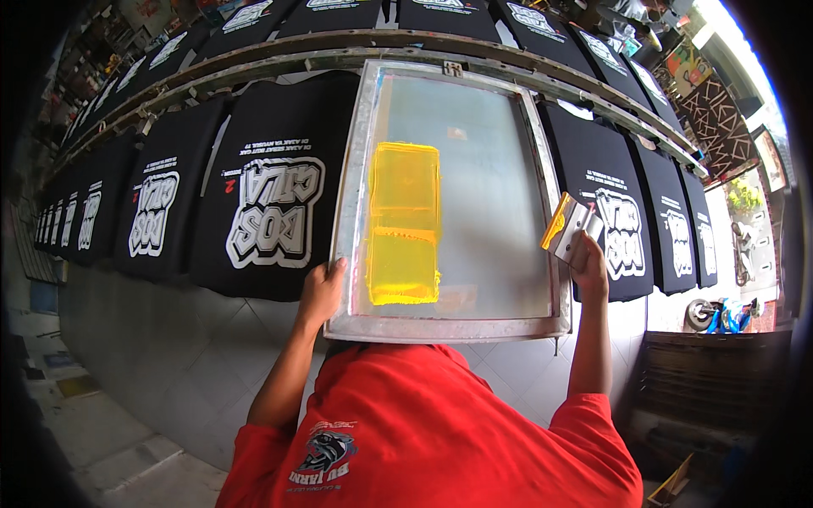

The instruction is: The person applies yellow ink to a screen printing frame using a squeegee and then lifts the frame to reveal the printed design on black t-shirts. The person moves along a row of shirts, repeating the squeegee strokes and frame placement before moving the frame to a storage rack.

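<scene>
- The left hand [322, 292] grips the near left corner of the printing frame [449, 326], with its fingers curled around the metal edge.
- The right hand [589, 262] is closed around a squeegee [569, 229] at the right side of the frame. The squeegee has a yellow rubber edge and a pale handle.
- The frame lies in the middle, on top of a black shirt on the long rail.
- The frame looks stiff and hard at its metal sides, so the sides and corners are good spots to hold.
- The thin mesh [487, 186] in the middle looks soft and easy to tear, so I would not press fingers on it.
- The frame is big but probably not very heavy, and two hands would keep it flat.
- Yellow ink [405, 224] sits on the mesh, left of the middle. It looks wet and sticky, so it could smear or drip if the frame tips.
- The squeegee looks light, with a bendy rubber edge.
- Black shirts with white print [271, 212] lie in a long row to the left and right.
- I see no box or bowl here, only the frame holding the ink.
</scene>
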Demonstrator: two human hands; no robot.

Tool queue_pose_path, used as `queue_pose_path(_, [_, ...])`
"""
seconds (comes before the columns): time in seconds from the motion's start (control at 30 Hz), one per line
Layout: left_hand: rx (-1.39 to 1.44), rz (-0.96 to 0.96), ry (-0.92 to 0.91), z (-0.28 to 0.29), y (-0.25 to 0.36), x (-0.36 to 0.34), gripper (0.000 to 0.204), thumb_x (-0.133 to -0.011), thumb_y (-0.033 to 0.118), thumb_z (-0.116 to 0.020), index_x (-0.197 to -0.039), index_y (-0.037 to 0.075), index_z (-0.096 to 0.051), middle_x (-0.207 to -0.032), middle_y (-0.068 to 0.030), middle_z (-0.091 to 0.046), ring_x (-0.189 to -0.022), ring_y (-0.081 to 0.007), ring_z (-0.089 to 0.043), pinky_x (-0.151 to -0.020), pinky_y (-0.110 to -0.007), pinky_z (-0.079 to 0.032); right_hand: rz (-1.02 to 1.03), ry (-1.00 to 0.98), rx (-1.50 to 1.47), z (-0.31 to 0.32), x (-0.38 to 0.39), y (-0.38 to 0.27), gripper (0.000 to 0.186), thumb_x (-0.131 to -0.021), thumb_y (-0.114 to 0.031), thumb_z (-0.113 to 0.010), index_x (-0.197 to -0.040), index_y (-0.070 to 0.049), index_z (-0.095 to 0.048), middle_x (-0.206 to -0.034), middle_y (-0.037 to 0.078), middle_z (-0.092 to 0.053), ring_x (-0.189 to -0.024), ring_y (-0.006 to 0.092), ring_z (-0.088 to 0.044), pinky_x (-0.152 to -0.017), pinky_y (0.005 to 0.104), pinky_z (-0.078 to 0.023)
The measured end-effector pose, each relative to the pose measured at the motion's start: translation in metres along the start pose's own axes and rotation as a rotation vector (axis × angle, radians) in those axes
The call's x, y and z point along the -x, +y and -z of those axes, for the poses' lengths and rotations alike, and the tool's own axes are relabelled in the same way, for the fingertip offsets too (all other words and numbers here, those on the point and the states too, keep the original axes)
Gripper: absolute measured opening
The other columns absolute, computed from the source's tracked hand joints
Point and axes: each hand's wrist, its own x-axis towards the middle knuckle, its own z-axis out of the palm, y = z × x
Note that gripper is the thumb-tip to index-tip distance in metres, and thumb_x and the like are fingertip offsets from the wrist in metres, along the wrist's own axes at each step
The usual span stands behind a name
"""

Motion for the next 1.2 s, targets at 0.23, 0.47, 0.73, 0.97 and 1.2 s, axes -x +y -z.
queue_pose_path(0.23, [0.173,0.107,0.100,0.164,-0.107,-0.004,0.047,-0.093,0.038,-0.045,-0.093,-0.007,-0.060,-0.079,-0.0065,-0.062,-0.072,-0.0157,-0.054,-0.067,-0.031,-0.045,-0.041,-0.023,-0.125,-0.188,0.077,0.070,0.027,-0.080,-0.025,-0.062,-0.095,-0.004,-0.059,-0.081,0.005,-0.060,-0.072,0.0151,-0.059,-0.063,0.0283,-0.049])
queue_pose_path(0.47, [0.115,0.192,0.140,0.379,-0.257,-0.019,0.059,-0.093,0.045,-0.042,-0.116,-0.009,-0.048,-0.110,-0.0166,-0.056,-0.098,-0.0229,-0.053,-0.086,-0.033,-0.041,-0.086,-0.207,-0.185,-0.367,0.083,0.218,0.045,-0.076,-0.023,-0.067,-0.109,0.002,-0.052,-0.095,0.010,-0.059,-0.085,0.0194,-0.058,-0.075,0.0352,-0.051])
queue_pose_path(0.73, [0.025,0.218,0.144,0.420,-0.286,-0.037,0.059,-0.093,0.046,-0.042,-0.113,-0.010,-0.050,-0.108,-0.0166,-0.057,-0.096,-0.0240,-0.054,-0.086,-0.033,-0.040,-0.125,-0.124,-0.238,-0.421,0.096,0.242,0.042,-0.077,-0.021,-0.066,-0.111,-0.001,-0.052,-0.098,0.011,-0.058,-0.089,0.0224,-0.058,-0.078,0.0402,-0.050])
queue_pose_path(0.97, [0.144,0.085,0.051,0.401,-0.288,-0.058,0.048,-0.094,0.038,-0.044,-0.097,-0.007,-0.058,-0.088,-0.0112,-0.063,-0.079,-0.0169,-0.056,-0.073,-0.032,-0.044,-0.139,-0.076,-0.141,-0.401,0.075,0.244,0.029,-0.078,-0.023,-0.065,-0.097,-0.002,-0.057,-0.083,0.006,-0.059,-0.073,0.0167,-0.059,-0.066,0.0316,-0.050])
queue_pose_path(1.2, [0.045,0.060,0.015,0.377,-0.246,-0.072,0.046,-0.093,0.038,-0.045,-0.080,-0.005,-0.057,-0.059,-0.0021,-0.046,-0.058,-0.0106,-0.040,-0.054,-0.032,-0.037,-0.048,-0.044,-0.165,-0.392,0.060,0.235,0.021,-0.082,-0.019,-0.061,-0.095,-0.004,-0.057,-0.081,0.005,-0.061,-0.073,0.0162,-0.060,-0.069,0.0293,-0.049])
